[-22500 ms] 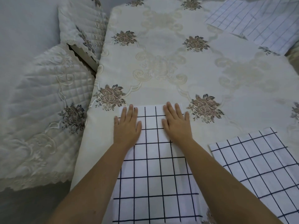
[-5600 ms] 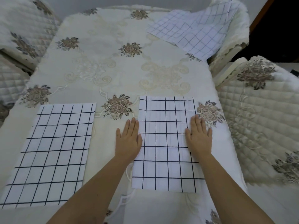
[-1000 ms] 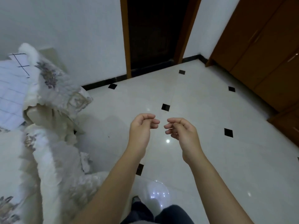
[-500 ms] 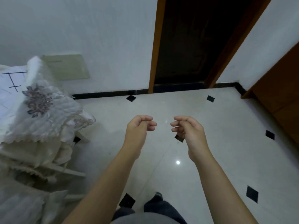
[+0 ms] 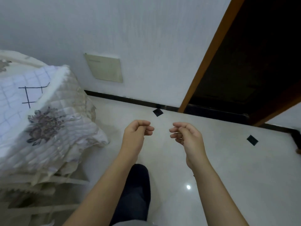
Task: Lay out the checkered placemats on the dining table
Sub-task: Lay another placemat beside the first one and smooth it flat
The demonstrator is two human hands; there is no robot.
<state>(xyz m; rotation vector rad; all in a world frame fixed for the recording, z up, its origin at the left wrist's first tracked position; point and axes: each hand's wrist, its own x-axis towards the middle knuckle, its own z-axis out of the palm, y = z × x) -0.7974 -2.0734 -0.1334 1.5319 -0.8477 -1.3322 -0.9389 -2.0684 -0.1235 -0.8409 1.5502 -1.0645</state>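
Note:
My left hand (image 5: 136, 132) and my right hand (image 5: 187, 136) hang in front of me over the floor, fingers loosely curled, nothing in either. At the far left a checkered placemat (image 5: 19, 92), white with dark grid lines, lies draped on the back of a chair with a quilted cream cover (image 5: 53, 128). Only a corner of that placemat shows. The dining table is out of sight.
A glossy white tiled floor (image 5: 228, 168) with small black diamond inlays spreads ahead. A white wall carries a beige panel (image 5: 104, 68). A dark doorway with an orange-brown wooden frame (image 5: 210, 51) stands at right. My dark-trousered leg (image 5: 136, 193) is below.
The view has swung left and closer to the wall, so the covered chair with the placemat fills more of the left side. Both hands keep the same curled pose.

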